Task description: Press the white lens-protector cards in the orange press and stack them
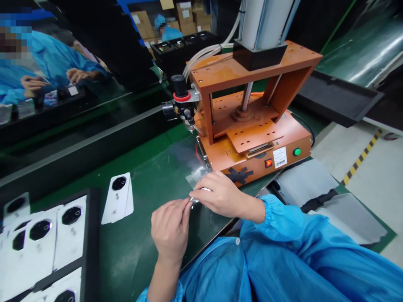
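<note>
My left hand (170, 228) is closed, its thumb and fingertips pinched together above the green table mat (119, 251). Right beside it, the fingers of my right hand (222, 195) are also bent into a pinch. A small shiny piece (192, 200) shows where the fingertips meet; its kind is too small to make out. A white sliver (206, 189) peeks out between the right fingers. To the left of my hands, two overlapping white phone back panels (124, 201) with a black camera ring lie on the mat.
An orange press machine (261, 163) stands just beyond my right hand. At the left, a black tray (92, 235) holds several white phone panels. Grey sheets (308, 176) lie at the right. Across the line, a co-worker in blue (59, 58) handles small parts.
</note>
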Tool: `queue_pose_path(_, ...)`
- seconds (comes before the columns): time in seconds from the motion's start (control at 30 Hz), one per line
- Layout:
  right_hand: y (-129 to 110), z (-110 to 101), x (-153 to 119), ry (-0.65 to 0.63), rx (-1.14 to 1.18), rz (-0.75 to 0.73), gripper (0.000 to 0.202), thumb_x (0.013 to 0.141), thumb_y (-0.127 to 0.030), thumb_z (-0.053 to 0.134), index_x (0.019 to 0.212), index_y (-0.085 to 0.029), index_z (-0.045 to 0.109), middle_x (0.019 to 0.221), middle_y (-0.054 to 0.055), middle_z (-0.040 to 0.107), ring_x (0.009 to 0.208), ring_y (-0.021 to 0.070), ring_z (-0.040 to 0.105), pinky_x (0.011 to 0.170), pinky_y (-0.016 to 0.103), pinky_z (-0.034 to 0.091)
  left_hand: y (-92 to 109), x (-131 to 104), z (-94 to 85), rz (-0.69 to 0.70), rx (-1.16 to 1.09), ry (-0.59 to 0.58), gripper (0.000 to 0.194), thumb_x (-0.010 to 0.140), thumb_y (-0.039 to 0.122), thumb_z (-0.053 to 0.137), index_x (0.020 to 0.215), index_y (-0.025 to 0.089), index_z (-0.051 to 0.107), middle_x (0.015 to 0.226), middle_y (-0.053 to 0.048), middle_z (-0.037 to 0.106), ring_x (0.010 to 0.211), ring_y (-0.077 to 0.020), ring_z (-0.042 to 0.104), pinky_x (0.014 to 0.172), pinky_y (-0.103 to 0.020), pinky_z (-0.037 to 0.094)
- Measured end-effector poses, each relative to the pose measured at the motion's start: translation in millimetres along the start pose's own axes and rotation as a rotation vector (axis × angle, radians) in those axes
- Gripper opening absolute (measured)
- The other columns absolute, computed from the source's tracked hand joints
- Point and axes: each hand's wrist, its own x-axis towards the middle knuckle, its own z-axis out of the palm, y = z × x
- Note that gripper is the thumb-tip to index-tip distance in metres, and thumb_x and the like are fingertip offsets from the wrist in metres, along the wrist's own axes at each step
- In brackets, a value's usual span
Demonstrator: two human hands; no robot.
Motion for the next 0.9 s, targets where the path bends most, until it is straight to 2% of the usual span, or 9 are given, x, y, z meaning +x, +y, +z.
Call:
queue_pose_path(0.13,-0.1,-2.1,-0.8,0.007,-0.009,-0.03,0.015,0.102,-0.022,0.054,0.101,-0.022,0.069,0.096,0.002,0.071,0.089,0.0171,0.057,0.077,0.034,0.037,3.4,-3.1,-0.7,-0.065,-0.062,-0.024,0.019,0.09,0.018,0.071,0.109,0.022,0.072,0.094,-0.004,0.078,0.091,-0.0211,0.071,0.086,-0.036,0.049)
queue_pose_path(0.2,-0.3,-2.2,-2.2,0.012,-0.023,-0.049,0.015,0.102,-0.02,0.054,0.099,-0.021,0.068,0.097,0.003,0.071,0.09,0.0173,0.058,0.077,0.035,0.038,6.9,-4.6,-1.5,-0.172,-0.162,-0.051,0.016,0.093,0.024,0.068,0.108,0.025,0.073,0.095,-0.004,0.078,0.091,-0.0212,0.071,0.088,-0.037,0.051)
queue_pose_path(0.37,-4.5,-5.6,-6.0,-0.039,-0.073,-0.173,0.012,0.101,-0.019,0.056,0.098,-0.017,0.068,0.102,0.006,0.071,0.091,0.0191,0.06,0.077,0.036,0.042,19.8,-9.1,-1.9,-0.782,-0.571,-0.137,0.024,0.094,0.043,0.064,0.105,0.026,0.075,0.099,-0.004,0.078,0.092,-0.0213,0.073,0.086,-0.035,0.058)
queue_pose_path(0.43,-9.1,-7.5,-7.3,-0.058,-0.085,-0.247,0.012,0.1,-0.017,0.057,0.099,-0.015,0.069,0.1,0.008,0.071,0.092,0.0201,0.061,0.077,0.036,0.044,24.2,-12.7,-2.3,-0.959,-0.7,-0.113,0.028,0.091,0.047,0.066,0.101,0.022,0.073,0.096,-0.005,0.078,0.09,-0.0214,0.074,0.085,-0.034,0.059)
queue_pose_path(0.57,-26.5,-7.8,-10.8,-0.039,0.048,-0.375,0.013,0.098,-0.013,0.058,0.104,-0.016,0.069,0.105,0.009,0.073,0.098,0.0208,0.064,0.081,0.037,0.048,29.9,-31.2,-13.1,-1.061,-0.669,0.065,0.026,0.095,0.046,0.06,0.1,0.021,0.065,0.096,-0.007,0.078,0.092,-0.0217,0.075,0.087,-0.036,0.059)
queue_pose_path(0.67,-44.4,-4.4,-13.3,0.015,0.306,-0.349,0.013,0.095,-0.014,0.06,0.103,-0.02,0.069,0.102,0.006,0.073,0.096,0.0194,0.065,0.079,0.036,0.051,31.6,-65.2,-37.4,-1.113,-0.572,0.286,0.02,0.098,0.044,0.056,0.104,0.024,0.057,0.082,-0.001,0.073,0.076,-0.0178,0.071,0.079,-0.033,0.058)
queue_pose_path(0.77,-54.7,6.1,-12.0,0.045,0.622,-0.108,0.009,0.092,-0.015,0.064,0.096,-0.023,0.069,0.095,0.006,0.07,0.089,0.0179,0.064,0.079,0.034,0.053,24.2,-119.5,-79.2,-1.2,-0.455,0.354,0.021,0.098,0.047,0.056,0.104,0.027,0.054,0.067,0.005,0.06,0.058,-0.0144,0.058,0.062,-0.027,0.052)
queue_pose_path(0.83,-52.5,19.5,-9.1,0.027,0.782,0.126,0.006,0.091,-0.017,0.066,0.09,-0.023,0.068,0.093,0.006,0.068,0.087,0.0175,0.064,0.079,0.034,0.054,13.3,-161.3,-113.4,-1.261,-0.345,0.192,0.024,0.097,0.051,0.054,0.1,0.027,0.056,0.062,0.005,0.055,0.054,-0.0147,0.053,0.055,-0.025,0.048)
queue_pose_path(0.9,-44.4,37.4,-6.6,-0.02,0.897,0.338,0.007,0.092,-0.023,0.067,0.085,-0.022,0.068,0.091,0.005,0.066,0.086,0.0178,0.064,0.077,0.033,0.053,1.8,-201.1,-145.5,-1.232,-0.173,-0.108,0.028,0.098,0.053,0.048,0.095,0.027,0.058,0.06,0.005,0.053,0.052,-0.016,0.053,0.051,-0.026,0.046)
